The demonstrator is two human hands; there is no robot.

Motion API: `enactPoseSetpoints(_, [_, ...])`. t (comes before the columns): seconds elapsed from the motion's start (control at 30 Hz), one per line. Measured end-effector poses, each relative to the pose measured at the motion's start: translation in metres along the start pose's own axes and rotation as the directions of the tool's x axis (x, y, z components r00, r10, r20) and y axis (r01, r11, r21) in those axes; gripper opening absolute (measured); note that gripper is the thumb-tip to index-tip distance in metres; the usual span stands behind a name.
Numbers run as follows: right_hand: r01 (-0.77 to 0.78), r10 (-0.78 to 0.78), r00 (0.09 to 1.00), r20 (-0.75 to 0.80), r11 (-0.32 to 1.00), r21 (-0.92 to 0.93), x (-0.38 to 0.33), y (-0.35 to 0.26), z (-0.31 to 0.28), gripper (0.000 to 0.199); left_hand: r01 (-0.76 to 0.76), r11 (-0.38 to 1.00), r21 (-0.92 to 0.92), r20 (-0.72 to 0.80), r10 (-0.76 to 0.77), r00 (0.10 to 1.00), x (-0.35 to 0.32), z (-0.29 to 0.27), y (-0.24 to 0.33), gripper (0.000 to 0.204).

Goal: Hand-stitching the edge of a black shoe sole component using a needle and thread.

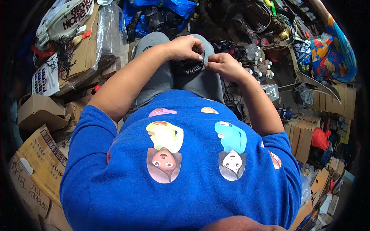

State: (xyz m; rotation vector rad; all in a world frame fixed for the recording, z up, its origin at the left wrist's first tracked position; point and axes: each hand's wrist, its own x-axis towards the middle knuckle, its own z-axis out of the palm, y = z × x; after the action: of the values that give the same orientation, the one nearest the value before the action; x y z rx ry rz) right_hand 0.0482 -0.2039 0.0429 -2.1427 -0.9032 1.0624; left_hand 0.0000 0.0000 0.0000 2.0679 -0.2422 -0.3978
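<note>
Pinching a dark object, left hand and right hand (fingers curled) angle inward.

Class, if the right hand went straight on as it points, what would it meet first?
The right hand would probably meet the black item beside it first, then perhaps the left hand; depth is unclear.

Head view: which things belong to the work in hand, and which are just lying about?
In hand, apparently:
- black item with a ribbed edge, by the left hand and right hand

Apparently lying about:
- open cardboard box
- white-capped bottles
- red plastic bag
</note>
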Motion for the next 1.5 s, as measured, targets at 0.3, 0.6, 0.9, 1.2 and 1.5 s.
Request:
enactPoseSetpoints(0.3, [0.181, -0.028, 0.957, -0.288, 0.835, 0.520, -0.043, -0.005, -0.026, 0.021, 0.022, 0.987, -0.159, 0.068, -0.011, 0.998, 0.001, -0.018, 0.002, 0.021])
enactPoseSetpoints(0.6, [0.123, -0.188, 0.942, -0.278, 0.965, -0.234, -0.017, -0.008, 0.004, 0.025, 0.019, 0.937, -0.349, 0.155, 0.038, 0.987, -0.001, -0.022, -0.014, 0.026])
enactPoseSetpoints(0.9, [0.077, -0.130, 0.961, -0.246, 0.974, -0.213, -0.018, -0.010, 0.003, 0.023, 0.004, 0.961, -0.275, 0.184, 0.049, 0.982, -0.002, -0.025, -0.011, 0.032])
enactPoseSetpoints(1.2, [0.037, -0.149, 0.930, -0.336, 0.948, -0.317, -0.014, -0.010, 0.014, 0.026, 0.007, 0.960, -0.281, 0.181, 0.046, 0.982, 0.001, -0.024, -0.010, 0.031])
enactPoseSetpoints(1.5, [0.106, -0.172, 0.929, -0.327, 0.972, -0.211, -0.005, 0.005, 0.016, 0.026, 0.000, 0.959, -0.283, 0.187, 0.055, 0.981, 0.010, -0.022, -0.013, 0.026])
